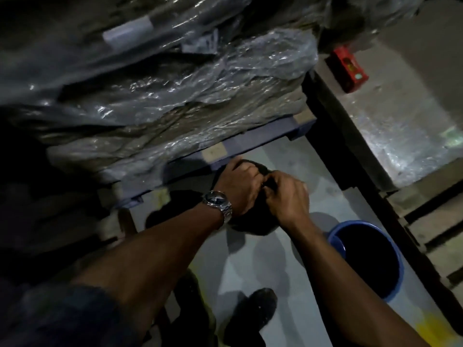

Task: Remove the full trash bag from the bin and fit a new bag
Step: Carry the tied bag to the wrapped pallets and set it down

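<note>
A black trash bag (253, 225) hangs in front of me above the grey floor, out of the bin. My left hand (238, 187), with a metal watch on the wrist, grips the bag's gathered top. My right hand (286, 196) pinches the same gathered neck right beside it. The blue round bin (398, 261) stands on the floor to the lower right of my hands, its inside dark; I cannot tell whether a liner is in it.
A pallet load wrapped in clear plastic (160, 101) on a blue pallet (253, 141) fills the upper left. A dark rack post (333, 136) runs down the right. A red box (347, 68) lies beyond it. My shoe (253, 314) is on the floor below.
</note>
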Tool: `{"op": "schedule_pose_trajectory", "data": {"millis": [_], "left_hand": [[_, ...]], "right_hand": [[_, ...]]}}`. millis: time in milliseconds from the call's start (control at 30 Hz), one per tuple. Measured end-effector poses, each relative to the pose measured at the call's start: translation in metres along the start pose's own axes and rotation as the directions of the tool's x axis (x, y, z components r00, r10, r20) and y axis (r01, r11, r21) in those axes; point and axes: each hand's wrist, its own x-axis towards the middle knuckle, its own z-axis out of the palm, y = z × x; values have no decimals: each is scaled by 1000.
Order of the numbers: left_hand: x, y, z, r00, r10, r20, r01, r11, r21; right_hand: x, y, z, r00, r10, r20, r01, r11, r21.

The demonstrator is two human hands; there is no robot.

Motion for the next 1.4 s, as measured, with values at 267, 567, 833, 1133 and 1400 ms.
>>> {"op": "schedule_pose_trajectory", "data": {"millis": [267,567,833,1133,1400], "left_hand": [[-70,-55,21,897,-336,288,341,939,35],[-140,-103,49,764,-549,339,560,825,75],[-199,-129,72,751,-647,131,645,762,63],[-257,-186,91,508,-830,228,849,527,27],[-286,-210,122,294,-760,579,901,423,98]], "right_hand": [[0,-74,82,986,-135,97,152,968,-199],[-14,-136,162,967,-115,226,152,976,-153],[-24,-159,221,926,-312,215,346,926,-148],[-5,-213,290,728,-614,305,660,749,-66],[2,-233,340,543,-467,698,571,815,102]]}}
